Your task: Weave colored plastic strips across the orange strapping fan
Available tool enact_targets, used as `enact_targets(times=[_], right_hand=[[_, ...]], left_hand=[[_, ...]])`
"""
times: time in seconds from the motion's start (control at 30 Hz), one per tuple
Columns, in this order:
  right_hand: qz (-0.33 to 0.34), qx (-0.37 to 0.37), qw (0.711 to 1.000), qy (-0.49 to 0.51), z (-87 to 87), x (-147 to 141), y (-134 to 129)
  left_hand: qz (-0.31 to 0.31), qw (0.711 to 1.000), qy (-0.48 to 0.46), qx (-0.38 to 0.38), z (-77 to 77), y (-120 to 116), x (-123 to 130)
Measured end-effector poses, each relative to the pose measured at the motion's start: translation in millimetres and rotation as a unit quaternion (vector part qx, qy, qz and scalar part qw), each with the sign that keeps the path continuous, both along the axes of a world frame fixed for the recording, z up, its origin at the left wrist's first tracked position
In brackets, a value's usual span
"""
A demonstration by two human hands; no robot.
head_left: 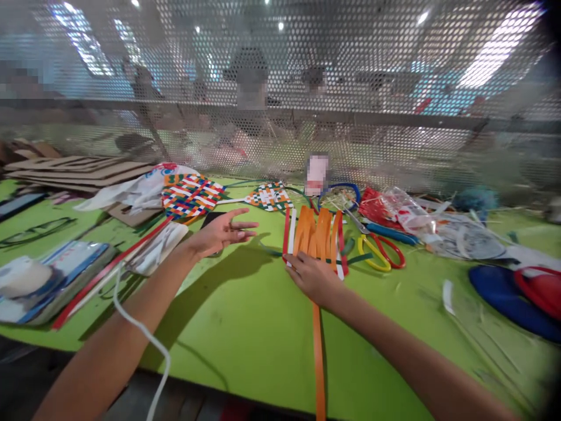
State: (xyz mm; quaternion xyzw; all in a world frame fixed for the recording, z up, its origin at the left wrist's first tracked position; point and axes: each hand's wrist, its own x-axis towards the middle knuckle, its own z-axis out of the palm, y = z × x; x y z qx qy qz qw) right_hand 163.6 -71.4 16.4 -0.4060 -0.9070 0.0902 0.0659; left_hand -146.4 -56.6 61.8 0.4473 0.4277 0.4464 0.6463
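The right hand (312,276) presses with flat, spread fingers on the orange strips (312,233), which lie on the green worktop (245,327) with their long axis pointing away, while the left hand (221,233) hovers open, fingers apart.

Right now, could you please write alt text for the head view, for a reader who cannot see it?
A right hand presses flat on orange strips on a green table, while the left hand hovers open above it. Woven mats, scissors and a mesh screen lie beyond.
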Motion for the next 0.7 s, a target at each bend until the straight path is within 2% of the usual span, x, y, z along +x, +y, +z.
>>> enact_targets(times=[0.07, 0.13, 0.2, 0.27, 0.5, 0.6, 0.7], right_hand=[[0.0, -0.004, 1.0, 0.006, 0.8, -1, 0], [-0.003, -0.009, 1.0, 0.013, 2.5, -1, 0], [-0.007, -0.016, 1.0, 0.015, 4.7, -2, 0], [-0.006, -0.024, 1.0, 0.017, 6.8, -2, 0], [-0.003, -0.026, 1.0, 0.015, 9.2, -3, 0], [0.003, -0.016, 1.0, 0.007, 7.4, -4, 0], [0.008, -0.01, 1.0, 0.008, 4.7, -6, 0]], left_hand=[[0.088, 0.996, 0.011, 0.014, -11.0, 5, 9], [0.175, 0.984, 0.042, -0.017, -21.1, 9, 17], [0.203, 0.974, 0.079, -0.062, -28.2, 11, 23], [0.185, 0.974, 0.104, -0.082, -31.4, 11, 28], [0.075, 0.976, 0.196, -0.065, -32.5, 10, 44], [0.03, 0.969, 0.245, -0.005, -38.2, 12, 56], [0.008, 0.944, 0.316, 0.093, -45.3, 9, 70]])
